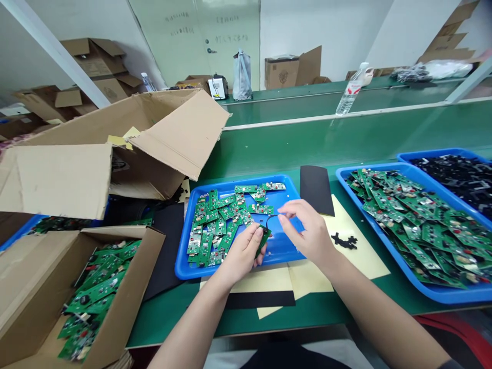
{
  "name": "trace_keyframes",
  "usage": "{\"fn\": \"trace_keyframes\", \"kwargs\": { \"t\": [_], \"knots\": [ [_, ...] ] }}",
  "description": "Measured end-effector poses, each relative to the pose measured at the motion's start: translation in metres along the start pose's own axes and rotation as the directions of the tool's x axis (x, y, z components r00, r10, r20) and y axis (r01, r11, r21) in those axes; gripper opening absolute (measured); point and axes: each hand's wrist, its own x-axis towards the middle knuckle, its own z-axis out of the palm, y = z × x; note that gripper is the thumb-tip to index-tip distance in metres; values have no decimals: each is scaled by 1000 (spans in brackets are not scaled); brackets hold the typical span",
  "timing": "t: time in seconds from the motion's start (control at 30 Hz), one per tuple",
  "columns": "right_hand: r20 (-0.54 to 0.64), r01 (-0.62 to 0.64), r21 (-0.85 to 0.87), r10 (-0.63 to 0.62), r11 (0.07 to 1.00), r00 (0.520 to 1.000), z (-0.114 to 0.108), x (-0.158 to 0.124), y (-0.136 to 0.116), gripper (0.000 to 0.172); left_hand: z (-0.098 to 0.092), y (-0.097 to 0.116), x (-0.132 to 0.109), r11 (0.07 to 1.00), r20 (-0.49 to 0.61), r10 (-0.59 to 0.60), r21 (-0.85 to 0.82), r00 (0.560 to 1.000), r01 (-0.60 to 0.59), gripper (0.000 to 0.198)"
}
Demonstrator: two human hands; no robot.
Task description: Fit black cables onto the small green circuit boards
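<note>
My left hand point(246, 249) is closed round a small green circuit board point(264, 237), whose lower part lies hidden behind the fingers. With thumb and forefinger together, my right hand point(306, 230) pinches the end of a thin black strip point(271, 217). The strip curves down to the upper end of the board; whether it is a wire or a piece of foam I cannot tell. Both hands are over the front right part of a blue tray point(182, 249), where several loose circuit boards point(219, 225) lie. Small black pieces point(344, 241) rest on yellow paper point(361, 256) beside my right forearm.
On the right stand a blue tray point(342, 180) heaped with circuit boards and another blue tray point(407, 155) of black parts. An open cardboard box point(154, 287) of boards is at left, a larger carton point(184, 133) behind it. A bottle point(351, 91) stands at the back.
</note>
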Motion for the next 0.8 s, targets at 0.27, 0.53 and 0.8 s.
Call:
{"fn": "trace_keyframes", "kwargs": {
  "t": [0.27,0.53,0.8],
  "knots": [
    [1,12,52,-12,999,1000,4,-5,-8,13,-2,2,3,998,-117,70,13,991,-69,39],
    [80,-397,268,390,878,917,2,-2,0,29,-3,4,1,992,-134,127,10,983,-127,44],
    [234,-511,455,456,729,859,9,-1,2,18,-6,-5,0,967,35,218,127,975,-221,46]
  ]
}}
